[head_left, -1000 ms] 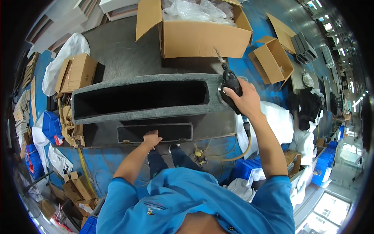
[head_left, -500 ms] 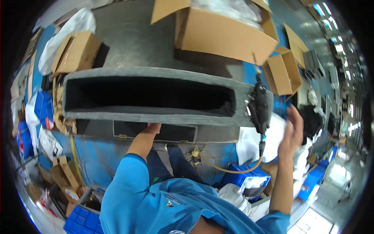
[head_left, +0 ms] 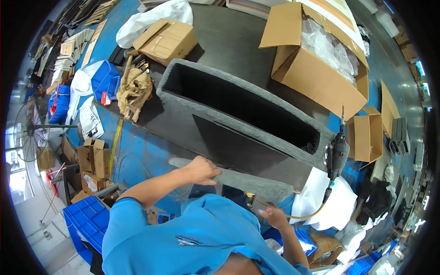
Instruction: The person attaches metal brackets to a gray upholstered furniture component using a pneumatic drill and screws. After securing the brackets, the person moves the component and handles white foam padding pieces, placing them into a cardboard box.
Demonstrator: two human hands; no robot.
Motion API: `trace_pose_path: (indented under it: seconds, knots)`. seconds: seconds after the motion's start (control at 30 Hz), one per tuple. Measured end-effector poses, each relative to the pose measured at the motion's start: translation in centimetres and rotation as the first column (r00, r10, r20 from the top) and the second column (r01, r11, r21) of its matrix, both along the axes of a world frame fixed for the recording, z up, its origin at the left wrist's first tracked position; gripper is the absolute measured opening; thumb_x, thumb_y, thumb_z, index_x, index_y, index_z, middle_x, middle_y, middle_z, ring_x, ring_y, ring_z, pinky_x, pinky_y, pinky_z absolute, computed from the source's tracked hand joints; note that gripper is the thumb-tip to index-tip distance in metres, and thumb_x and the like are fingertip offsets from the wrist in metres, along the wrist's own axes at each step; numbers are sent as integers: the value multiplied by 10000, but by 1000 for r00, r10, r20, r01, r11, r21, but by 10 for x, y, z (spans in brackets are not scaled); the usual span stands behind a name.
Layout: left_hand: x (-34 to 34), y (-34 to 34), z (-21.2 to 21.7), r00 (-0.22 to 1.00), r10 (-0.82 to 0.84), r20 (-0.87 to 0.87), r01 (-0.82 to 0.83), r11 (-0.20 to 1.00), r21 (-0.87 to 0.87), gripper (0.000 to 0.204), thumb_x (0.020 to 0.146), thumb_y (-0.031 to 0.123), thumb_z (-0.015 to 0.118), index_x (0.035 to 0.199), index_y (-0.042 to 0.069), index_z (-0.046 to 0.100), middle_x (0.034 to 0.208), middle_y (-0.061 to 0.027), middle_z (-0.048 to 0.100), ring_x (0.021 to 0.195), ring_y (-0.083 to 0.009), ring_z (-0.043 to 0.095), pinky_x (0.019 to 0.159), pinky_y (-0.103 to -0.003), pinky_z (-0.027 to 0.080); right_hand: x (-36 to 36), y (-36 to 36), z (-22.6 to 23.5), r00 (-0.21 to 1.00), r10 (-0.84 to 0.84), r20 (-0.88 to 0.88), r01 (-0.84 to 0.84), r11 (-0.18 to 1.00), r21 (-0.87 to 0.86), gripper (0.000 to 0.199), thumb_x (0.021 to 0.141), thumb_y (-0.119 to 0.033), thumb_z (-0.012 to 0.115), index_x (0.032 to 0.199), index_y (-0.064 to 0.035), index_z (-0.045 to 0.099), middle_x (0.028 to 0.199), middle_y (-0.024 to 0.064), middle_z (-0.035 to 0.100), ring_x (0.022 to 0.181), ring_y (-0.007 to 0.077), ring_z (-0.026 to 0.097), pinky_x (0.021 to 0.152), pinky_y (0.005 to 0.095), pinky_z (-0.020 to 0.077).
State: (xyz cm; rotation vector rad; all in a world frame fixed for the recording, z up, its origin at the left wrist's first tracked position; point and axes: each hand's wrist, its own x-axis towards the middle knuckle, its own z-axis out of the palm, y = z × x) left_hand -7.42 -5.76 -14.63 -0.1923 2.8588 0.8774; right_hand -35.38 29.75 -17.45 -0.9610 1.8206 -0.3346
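Note:
A long, narrow box [head_left: 279, 106] covered in grey felt-like carpet lies on the dark bench top, its black hollow facing up. In front of it, at the bench's near edge, a long grey carpet-covered panel [head_left: 256, 184] is held by my left hand [head_left: 200, 170], with fingers closed over its upper edge. My right hand [head_left: 275, 216] is just below the panel's right end, thumb and fingers apart, apparently holding nothing. A black power drill [head_left: 339, 155] with a bit and a yellowish hose rests at the box's right end.
A large open carton [head_left: 316, 80] of clear plastic wrap stands at the back right. A closed carton [head_left: 167, 41] and crumpled brown paper [head_left: 134, 91] are at the left of the bench. Blue crates [head_left: 94, 217] stand on the lower left; white sheeting [head_left: 327, 201] hangs at right.
My view has turned, and the box now sits slanted, farther from me. My left hand now grips the grey panel. My right hand has come down and left, away from beside the drill.

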Motion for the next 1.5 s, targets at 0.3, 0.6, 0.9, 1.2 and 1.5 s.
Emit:
trace_pose_path:
  seconds: [0.3,0.6,0.9,1.2,1.5]
  knots:
    - [-1,52,96,431,899,-81,-308,230,923,220,833,89,817,1004,20,697,981,-53,685,920,-189,650,842,-349,536,71,-81,-5,506,-839,200,839,424,-343,659,1064,-420,521,1557,-34,315,1488,145,485,1257,230,554,1054,383,432]
    - [-10,15,76,312,863,397,-207,-346,915,256,983,312,695,818,141,600,697,83,521,515,-15,369,464,-224,251,105,-15,-1,154,-868,472,980,195,38,427,1015,-432,595,1171,-46,690,1068,94,707,897,194,670,808,351,532]
    - [-13,18,69,420,776,470,-138,-457,879,405,973,350,722,695,205,465,600,117,320,501,-15,275,472,-244,211,190,-34,10,793,-398,460,275,909,313,399,954,-322,716,1192,-3,718,1030,51,751,909,135,673,828,296,536]
    - [-22,8,58,467,728,503,-142,-499,855,480,969,419,712,673,188,412,561,81,326,496,-56,297,480,-254,267,30,-56,111,300,-928,-221,594,363,-718,528,1058,-463,504,1005,26,695,908,110,694,868,181,623,833,326,487]
    - [-21,7,70,556,604,570,-315,-482,818,464,962,431,722,684,214,420,564,85,329,482,-45,298,469,-246,243,-78,-156,139,566,-730,382,824,507,-253,556,927,-438,727,1255,5,655,1120,70,706,1016,154,657,904,274,496]
